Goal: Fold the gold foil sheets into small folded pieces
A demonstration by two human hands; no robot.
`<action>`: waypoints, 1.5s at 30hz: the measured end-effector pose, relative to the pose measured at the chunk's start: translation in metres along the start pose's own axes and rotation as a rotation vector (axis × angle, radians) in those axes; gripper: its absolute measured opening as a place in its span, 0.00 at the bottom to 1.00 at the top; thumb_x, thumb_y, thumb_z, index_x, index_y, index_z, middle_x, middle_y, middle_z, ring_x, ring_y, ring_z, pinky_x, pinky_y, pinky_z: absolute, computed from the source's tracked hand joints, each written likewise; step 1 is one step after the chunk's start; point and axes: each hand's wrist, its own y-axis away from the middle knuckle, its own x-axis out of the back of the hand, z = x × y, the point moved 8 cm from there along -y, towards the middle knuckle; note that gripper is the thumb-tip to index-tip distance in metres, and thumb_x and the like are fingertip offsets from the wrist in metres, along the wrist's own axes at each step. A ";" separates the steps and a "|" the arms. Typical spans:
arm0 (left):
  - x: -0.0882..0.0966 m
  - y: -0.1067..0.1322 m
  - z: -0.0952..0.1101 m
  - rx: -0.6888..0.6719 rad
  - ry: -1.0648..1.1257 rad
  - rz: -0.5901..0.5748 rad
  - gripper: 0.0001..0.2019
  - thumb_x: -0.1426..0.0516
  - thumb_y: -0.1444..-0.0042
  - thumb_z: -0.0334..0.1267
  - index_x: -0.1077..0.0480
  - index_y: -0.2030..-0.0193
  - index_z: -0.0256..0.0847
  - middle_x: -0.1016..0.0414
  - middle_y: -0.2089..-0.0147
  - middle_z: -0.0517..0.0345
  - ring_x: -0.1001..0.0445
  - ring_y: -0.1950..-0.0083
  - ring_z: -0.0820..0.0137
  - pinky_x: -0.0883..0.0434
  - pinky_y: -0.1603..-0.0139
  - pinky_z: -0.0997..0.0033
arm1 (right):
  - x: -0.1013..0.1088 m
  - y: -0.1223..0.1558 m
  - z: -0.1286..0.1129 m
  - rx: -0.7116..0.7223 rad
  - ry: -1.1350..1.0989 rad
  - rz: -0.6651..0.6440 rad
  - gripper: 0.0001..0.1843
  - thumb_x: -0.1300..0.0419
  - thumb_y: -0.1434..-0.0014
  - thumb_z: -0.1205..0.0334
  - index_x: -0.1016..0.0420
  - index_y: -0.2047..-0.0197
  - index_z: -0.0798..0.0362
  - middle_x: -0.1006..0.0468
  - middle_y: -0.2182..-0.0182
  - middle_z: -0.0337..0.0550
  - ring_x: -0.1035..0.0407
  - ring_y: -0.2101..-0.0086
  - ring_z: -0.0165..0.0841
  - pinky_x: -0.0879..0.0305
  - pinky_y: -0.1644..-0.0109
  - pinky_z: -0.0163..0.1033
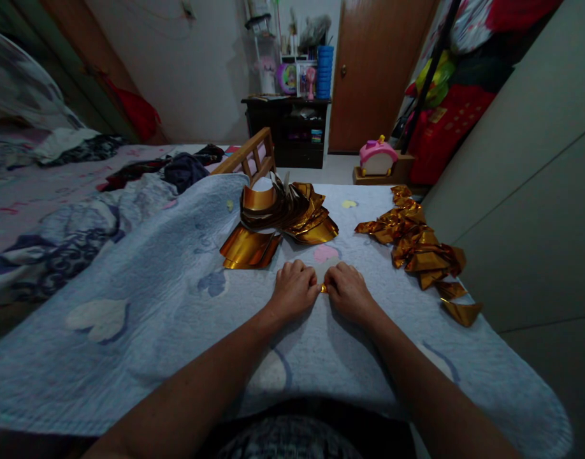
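Both my hands meet at the middle of the quilted blue cover (187, 357), fingers curled. Between them a sheet of gold foil paper (324, 289) shows a small folded gold edge; most of it is hidden by the fingers. My left hand (296, 285) pinches its left side, and my right hand (346, 288) pinches its right side. Beyond the left hand lies a fanned stack of gold foil sheets (252, 245), curled at the edges. To the right sits a heap of folded gold foil pieces (419, 252), trailing toward the cover's right edge.
A wooden rail (247, 155) stands at the far left of the covered surface. Farther left is a bed with crumpled bedding (82, 217). A dark cabinet (285, 131), a pink toy case (378, 157) and a wooden door (373, 70) are at the back. A pale cabinet (526, 210) borders the right.
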 end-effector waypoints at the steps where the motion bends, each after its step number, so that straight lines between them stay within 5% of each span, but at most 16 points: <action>1: 0.000 0.000 0.000 0.002 0.002 -0.004 0.07 0.42 0.38 0.44 0.30 0.63 0.44 0.30 0.52 0.53 0.35 0.46 0.57 0.38 0.48 0.57 | 0.000 0.000 -0.001 0.001 0.009 -0.003 0.07 0.45 0.35 0.67 0.26 0.60 0.51 0.26 0.59 0.47 0.36 0.58 0.39 0.48 0.57 0.42; 13: 0.002 -0.002 -0.001 -0.002 0.011 -0.040 0.07 0.44 0.37 0.43 0.29 0.63 0.44 0.31 0.53 0.54 0.35 0.47 0.58 0.38 0.49 0.59 | 0.002 0.002 -0.006 -0.013 0.042 0.003 0.04 0.41 0.36 0.62 0.27 0.58 0.51 0.26 0.58 0.47 0.36 0.57 0.41 0.48 0.56 0.42; 34: 0.004 -0.001 0.000 -0.001 0.040 -0.056 0.06 0.42 0.38 0.42 0.29 0.64 0.45 0.31 0.54 0.55 0.35 0.47 0.59 0.39 0.49 0.61 | 0.003 0.005 0.002 0.075 -0.117 -0.092 0.23 0.47 0.38 0.76 0.27 0.45 0.46 0.28 0.56 0.44 0.37 0.57 0.37 0.44 0.52 0.40; 40: 0.002 -0.002 -0.003 -0.001 0.043 -0.048 0.05 0.42 0.40 0.42 0.28 0.63 0.45 0.30 0.54 0.54 0.35 0.47 0.58 0.39 0.49 0.60 | 0.008 0.007 0.003 0.103 -0.193 -0.065 0.24 0.48 0.43 0.78 0.29 0.47 0.48 0.27 0.57 0.44 0.36 0.57 0.36 0.42 0.51 0.40; 45: 0.001 -0.001 -0.002 -0.045 0.054 -0.002 0.05 0.42 0.40 0.41 0.28 0.62 0.45 0.29 0.53 0.54 0.34 0.47 0.58 0.39 0.49 0.60 | 0.021 0.007 0.021 -0.001 -0.464 -0.004 0.17 0.49 0.48 0.74 0.34 0.56 0.51 0.27 0.64 0.40 0.34 0.65 0.33 0.38 0.60 0.36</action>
